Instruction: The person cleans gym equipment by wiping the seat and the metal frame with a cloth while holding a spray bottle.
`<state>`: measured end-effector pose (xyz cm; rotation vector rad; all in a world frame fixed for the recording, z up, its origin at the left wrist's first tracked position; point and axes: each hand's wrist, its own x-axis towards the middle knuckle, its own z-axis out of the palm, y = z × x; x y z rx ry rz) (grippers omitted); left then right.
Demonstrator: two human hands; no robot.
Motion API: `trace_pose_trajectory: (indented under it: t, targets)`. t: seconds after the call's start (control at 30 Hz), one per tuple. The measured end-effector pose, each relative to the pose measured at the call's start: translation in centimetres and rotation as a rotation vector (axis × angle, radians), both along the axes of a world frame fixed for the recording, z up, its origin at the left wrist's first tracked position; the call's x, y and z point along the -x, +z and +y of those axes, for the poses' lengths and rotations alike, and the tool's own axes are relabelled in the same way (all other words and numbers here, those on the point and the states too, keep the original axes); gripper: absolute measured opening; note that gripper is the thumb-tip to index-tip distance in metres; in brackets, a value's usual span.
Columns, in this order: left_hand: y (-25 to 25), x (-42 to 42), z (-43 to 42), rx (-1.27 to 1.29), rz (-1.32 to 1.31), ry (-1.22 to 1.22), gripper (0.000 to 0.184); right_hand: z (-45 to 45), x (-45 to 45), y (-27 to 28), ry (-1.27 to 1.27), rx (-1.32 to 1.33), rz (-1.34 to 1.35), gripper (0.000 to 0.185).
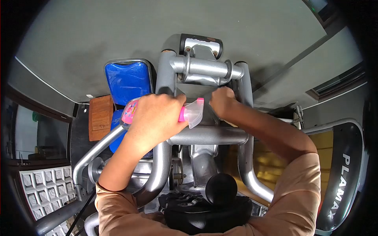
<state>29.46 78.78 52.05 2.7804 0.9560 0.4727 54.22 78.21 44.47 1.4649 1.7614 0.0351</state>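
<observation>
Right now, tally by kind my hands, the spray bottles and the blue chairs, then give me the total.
Hands: 2, the left hand and the right hand
Spray bottle: 1
Blue chair: 1
Total: 4

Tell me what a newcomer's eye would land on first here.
Probably the spray bottle with its bright pink parts, held in the left grip left of centre. Next might be the shiny blue chair beyond it on the left, then the large white PLAMAX lettering on the black panel at far right.
</observation>
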Motion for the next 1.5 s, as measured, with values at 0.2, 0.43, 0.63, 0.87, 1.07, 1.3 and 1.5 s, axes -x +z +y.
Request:
trace_pose_trajectory:
  t: [0.2,0.43,0.63,0.87,1.07,1.3,1.5]
  targets:
    - [0.1,0.0,-0.1,-0.001,0.0,0.01,0.027,3.5,-1.1,-6.6,0.053,-0.051,0.085,0.027]
    - [0.4,-0.1,-0.1,0.007,0.004,0.004,0.027,7.9,0.1,-11.0,0.013,0.048,0.118,0.027]
    - [0.4,-0.1,0.0,0.002,-0.019,0.0,0.027,6.0,0.4,-8.2,0.002,0.111,0.14,0.027]
    - [0.3,-0.1,-0.1,0.026,-0.014,0.009,0.027,-1.2,-0.4,4.4,0.065,0.181,0.559,0.031]
    - [0.4,-0.1,-0.1,0.047,-0.021,0.028,0.025,-2.5,-1.9,9.4,-0.27,0.194,0.936,0.033]
    - [1.2,-0.4,-0.3,0.073,0.002,0.069,0.022,7.1,-0.5,-13.6,-0.009,0.015,0.303,0.026]
    - [1.0,-0.3,-0.3,0.052,0.009,0.064,0.022,9.8,1.4,-11.8,-0.167,0.068,0.356,0.026]
